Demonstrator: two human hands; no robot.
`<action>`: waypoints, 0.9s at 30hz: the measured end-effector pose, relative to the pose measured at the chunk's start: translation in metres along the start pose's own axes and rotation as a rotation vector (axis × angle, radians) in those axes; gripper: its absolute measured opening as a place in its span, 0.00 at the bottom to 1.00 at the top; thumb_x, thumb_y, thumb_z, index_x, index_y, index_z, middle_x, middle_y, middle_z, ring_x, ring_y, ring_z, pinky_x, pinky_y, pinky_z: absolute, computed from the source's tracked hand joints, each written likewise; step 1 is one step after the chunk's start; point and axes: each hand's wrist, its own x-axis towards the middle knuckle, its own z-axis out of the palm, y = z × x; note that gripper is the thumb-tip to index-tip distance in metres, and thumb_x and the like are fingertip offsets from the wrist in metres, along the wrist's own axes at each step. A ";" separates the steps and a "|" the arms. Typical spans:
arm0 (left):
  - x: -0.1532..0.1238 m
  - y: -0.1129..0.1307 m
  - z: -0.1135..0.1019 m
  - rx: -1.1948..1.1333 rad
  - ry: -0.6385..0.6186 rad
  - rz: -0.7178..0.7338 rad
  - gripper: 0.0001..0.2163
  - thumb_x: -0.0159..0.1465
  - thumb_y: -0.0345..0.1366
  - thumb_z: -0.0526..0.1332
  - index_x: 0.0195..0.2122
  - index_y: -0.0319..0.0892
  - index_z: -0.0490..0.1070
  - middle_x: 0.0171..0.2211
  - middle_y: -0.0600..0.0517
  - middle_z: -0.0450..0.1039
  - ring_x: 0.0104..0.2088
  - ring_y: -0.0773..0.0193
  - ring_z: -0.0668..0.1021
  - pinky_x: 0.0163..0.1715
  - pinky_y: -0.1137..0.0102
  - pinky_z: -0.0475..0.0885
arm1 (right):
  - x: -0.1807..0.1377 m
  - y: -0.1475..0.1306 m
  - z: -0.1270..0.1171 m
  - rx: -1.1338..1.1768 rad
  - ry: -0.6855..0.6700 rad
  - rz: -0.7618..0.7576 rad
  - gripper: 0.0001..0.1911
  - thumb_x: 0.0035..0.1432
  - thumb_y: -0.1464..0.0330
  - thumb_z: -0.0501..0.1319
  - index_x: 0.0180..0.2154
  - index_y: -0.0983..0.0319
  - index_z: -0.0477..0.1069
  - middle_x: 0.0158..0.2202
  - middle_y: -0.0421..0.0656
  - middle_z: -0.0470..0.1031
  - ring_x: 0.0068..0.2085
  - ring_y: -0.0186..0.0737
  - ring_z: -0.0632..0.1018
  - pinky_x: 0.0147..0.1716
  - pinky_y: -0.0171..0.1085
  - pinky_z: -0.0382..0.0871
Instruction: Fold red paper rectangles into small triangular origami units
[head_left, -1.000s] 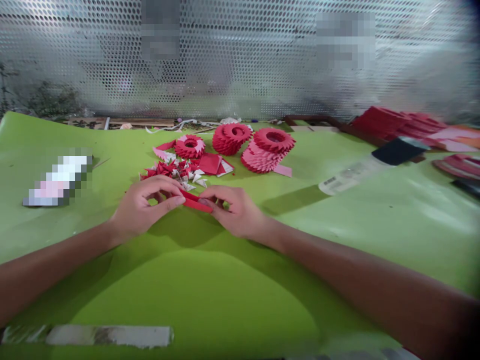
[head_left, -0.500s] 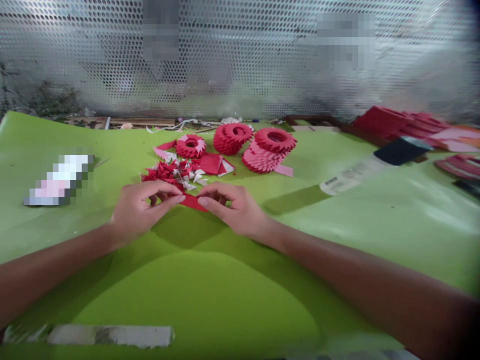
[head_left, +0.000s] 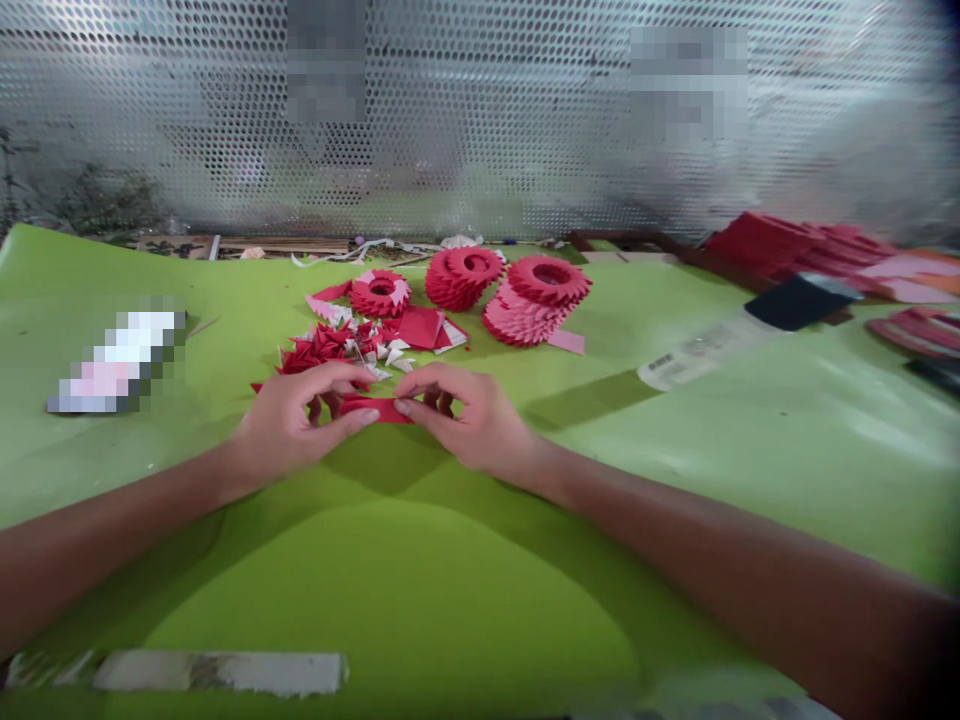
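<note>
A small folded strip of red paper point(head_left: 387, 411) is held between my two hands, just above the green table. My left hand point(head_left: 300, 415) has its thumb on the strip's left part, with the index finger arched over it. At the right end, the thumb and fingertips of my right hand point(head_left: 469, 415) pinch the strip. Right behind the hands lies a heap of red and white folded paper pieces point(head_left: 322, 345). Beside it is a stack of red paper squares point(head_left: 421, 327). Parts of the strip are hidden by my fingers.
Behind stand a small red-and-pink paper ring point(head_left: 381, 294), a red paper ring stack point(head_left: 463, 280) and a taller pink-and-red one point(head_left: 536, 305). A clear bottle with a dark cap point(head_left: 705, 345) lies to the right. Red paper stacks point(head_left: 795, 248) fill the far right corner. A blurred-out object point(head_left: 120, 358) lies left.
My left hand has shifted slightly, its thumb and index finger now farther apart. The red strip has turned more level and shows more at its left end. My right hand stays nearly still.
</note>
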 end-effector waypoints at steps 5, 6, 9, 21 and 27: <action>0.002 0.000 -0.001 0.060 -0.068 -0.069 0.15 0.65 0.49 0.63 0.39 0.45 0.83 0.35 0.51 0.85 0.27 0.63 0.82 0.23 0.73 0.70 | -0.003 0.000 -0.001 -0.073 -0.016 -0.114 0.05 0.64 0.70 0.63 0.40 0.62 0.78 0.38 0.43 0.82 0.35 0.36 0.80 0.36 0.34 0.72; 0.002 0.000 -0.001 0.063 -0.068 -0.063 0.14 0.65 0.48 0.64 0.37 0.45 0.83 0.34 0.51 0.85 0.27 0.63 0.82 0.24 0.72 0.70 | -0.003 0.000 0.000 -0.082 -0.013 -0.120 0.05 0.64 0.70 0.63 0.41 0.62 0.78 0.38 0.43 0.82 0.35 0.36 0.80 0.36 0.34 0.72; 0.001 0.002 0.000 0.046 -0.040 -0.052 0.13 0.65 0.47 0.64 0.36 0.45 0.84 0.32 0.52 0.84 0.28 0.62 0.82 0.25 0.72 0.71 | -0.002 -0.002 0.000 -0.089 -0.024 -0.045 0.07 0.64 0.67 0.64 0.42 0.62 0.78 0.38 0.43 0.82 0.33 0.35 0.79 0.32 0.33 0.71; 0.002 0.003 -0.001 0.073 -0.041 -0.087 0.12 0.64 0.48 0.65 0.36 0.47 0.84 0.34 0.52 0.85 0.30 0.60 0.83 0.30 0.70 0.74 | -0.002 0.001 -0.001 -0.144 -0.045 -0.022 0.08 0.65 0.65 0.64 0.38 0.61 0.82 0.32 0.42 0.82 0.30 0.35 0.77 0.31 0.34 0.67; 0.002 0.002 -0.001 0.037 -0.084 -0.127 0.14 0.63 0.49 0.65 0.37 0.45 0.84 0.35 0.50 0.85 0.31 0.59 0.83 0.29 0.70 0.74 | -0.002 0.001 0.000 -0.177 -0.053 -0.017 0.08 0.65 0.65 0.65 0.38 0.60 0.82 0.33 0.42 0.83 0.31 0.36 0.78 0.32 0.34 0.67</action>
